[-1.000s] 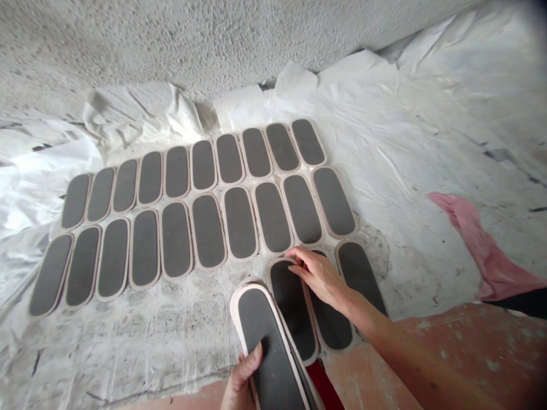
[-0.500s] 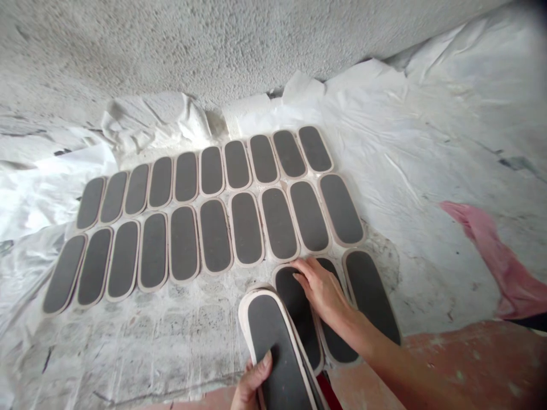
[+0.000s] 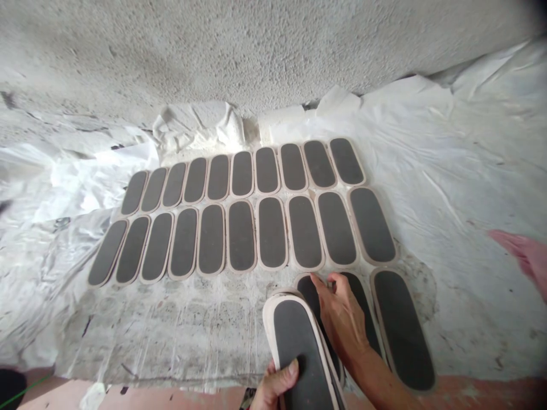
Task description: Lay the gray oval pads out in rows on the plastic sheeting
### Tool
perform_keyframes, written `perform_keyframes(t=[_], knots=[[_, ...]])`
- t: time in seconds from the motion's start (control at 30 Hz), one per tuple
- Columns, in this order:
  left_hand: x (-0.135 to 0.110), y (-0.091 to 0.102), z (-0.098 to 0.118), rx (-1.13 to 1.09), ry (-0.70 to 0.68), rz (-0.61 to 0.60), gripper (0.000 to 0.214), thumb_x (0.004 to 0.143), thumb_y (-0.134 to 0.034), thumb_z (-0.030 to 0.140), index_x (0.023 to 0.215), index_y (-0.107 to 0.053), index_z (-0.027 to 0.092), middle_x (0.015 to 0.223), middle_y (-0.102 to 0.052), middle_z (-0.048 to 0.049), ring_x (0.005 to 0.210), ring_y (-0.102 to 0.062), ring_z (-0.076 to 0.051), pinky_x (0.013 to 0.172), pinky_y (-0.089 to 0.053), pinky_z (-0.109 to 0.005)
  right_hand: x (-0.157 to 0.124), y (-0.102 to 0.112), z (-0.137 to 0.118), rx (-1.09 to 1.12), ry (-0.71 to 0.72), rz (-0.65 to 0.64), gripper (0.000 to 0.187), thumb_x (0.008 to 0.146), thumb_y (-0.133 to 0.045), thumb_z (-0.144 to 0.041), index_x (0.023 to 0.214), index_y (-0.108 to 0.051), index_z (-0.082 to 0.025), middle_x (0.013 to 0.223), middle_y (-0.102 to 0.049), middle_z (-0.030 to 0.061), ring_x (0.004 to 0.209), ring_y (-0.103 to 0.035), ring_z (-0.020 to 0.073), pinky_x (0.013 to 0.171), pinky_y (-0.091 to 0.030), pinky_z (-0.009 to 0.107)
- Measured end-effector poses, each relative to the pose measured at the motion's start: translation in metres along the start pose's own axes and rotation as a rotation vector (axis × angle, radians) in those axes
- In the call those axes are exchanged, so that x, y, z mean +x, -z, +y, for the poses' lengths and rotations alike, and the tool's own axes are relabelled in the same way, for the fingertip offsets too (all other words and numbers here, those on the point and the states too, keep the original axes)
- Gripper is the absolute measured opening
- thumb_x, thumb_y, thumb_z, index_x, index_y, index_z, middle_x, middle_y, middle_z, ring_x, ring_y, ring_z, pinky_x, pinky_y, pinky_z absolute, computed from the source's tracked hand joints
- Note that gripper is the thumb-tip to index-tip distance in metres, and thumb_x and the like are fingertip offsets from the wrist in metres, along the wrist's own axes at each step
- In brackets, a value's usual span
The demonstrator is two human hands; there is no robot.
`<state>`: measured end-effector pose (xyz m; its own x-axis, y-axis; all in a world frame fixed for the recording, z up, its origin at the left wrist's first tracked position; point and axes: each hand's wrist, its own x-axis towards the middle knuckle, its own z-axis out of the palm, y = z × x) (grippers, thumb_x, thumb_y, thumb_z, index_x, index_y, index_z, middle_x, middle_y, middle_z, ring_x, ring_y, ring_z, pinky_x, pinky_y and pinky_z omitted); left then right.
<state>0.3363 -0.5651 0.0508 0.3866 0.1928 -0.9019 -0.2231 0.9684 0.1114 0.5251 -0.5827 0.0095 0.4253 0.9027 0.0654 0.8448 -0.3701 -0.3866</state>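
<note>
Pads [image 3: 241, 236], plain gray, L hand [image 3: 273, 387] w/ stack [image 3: 301, 336]

Glare is whitening the sheet [image 3: 122, 165] far left of the left hand [image 3: 277, 382], while the view's corner [image 3: 540, 5] beyond the right hand [image 3: 343, 313] is lying dark.

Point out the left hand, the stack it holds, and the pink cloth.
Left hand [image 3: 272, 388]: head view, middle of the hand.
Stack [image 3: 299, 336]: head view, top piece's dark face.
Pink cloth [image 3: 525, 254]: head view, middle of its visible part.
</note>
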Motion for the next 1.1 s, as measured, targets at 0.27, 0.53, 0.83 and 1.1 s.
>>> perform_keyframes(t=[0.27,0.53,0.83,1.1], knots=[[-0.012,-0.011,-0.001,-0.108,-0.041,-0.088,0.047,0.05,-0.096,0.025,0.092,-0.078,0.014,0.089,-0.08,-0.0128,0.108,-0.069,-0.04,0.105,-0.046,-0.05,0.011,0.034,-0.012,0.554,-0.169,-0.063,0.035,0.103,-0.035,-0.04,0.117,-0.06,-0.021,0.097,-0.056,0.0053,0.079,-0.057,0.0253,0.071,-0.044,0.04],[-0.022,0.002,0.006,-0.111,-0.08,-0.246,0.076,0.062,-0.09,0.023,0.132,-0.061,0.014,0.096,-0.08,-0.0154,0.11,-0.068,-0.041,0.104,-0.046,-0.055,-0.014,0.052,-0.052,0.906,-0.399,-0.5,0.039,0.08,-0.06,-0.057,0.071,-0.042,-0.024,0.065,-0.042,-0.0044,0.062,-0.042,0.0191,0.057,-0.034,0.031],[-0.024,0.034,0.031,-0.112,-0.072,-0.026,0.063,0.067,-0.089,0.028,0.122,-0.061,0.01,0.095,-0.08,-0.0161,0.107,-0.07,-0.036,0.1,-0.05,-0.046,-0.015,0.038,-0.059,1.18,-0.553,-0.481,0.043,0.083,-0.07,-0.06,0.088,-0.052,-0.021,0.071,-0.049,-0.0028,0.059,-0.043,0.015,0.049,-0.027,0.021],[-0.023,0.056,0.055,-0.147,-0.143,0.084,0.04,0.067,-0.09,0.032,0.099,-0.074,0.013,0.084,-0.08,-0.0123,0.107,-0.071,-0.037,0.096,-0.054,-0.046,0.03,0.031,-0.054,1.201,-0.3,-0.589,0.041,0.096,-0.058,-0.056,0.078,-0.043,-0.022,0.053,-0.045,-0.006,0.045,-0.041,0.0138,0.045,-0.032,0.023]])
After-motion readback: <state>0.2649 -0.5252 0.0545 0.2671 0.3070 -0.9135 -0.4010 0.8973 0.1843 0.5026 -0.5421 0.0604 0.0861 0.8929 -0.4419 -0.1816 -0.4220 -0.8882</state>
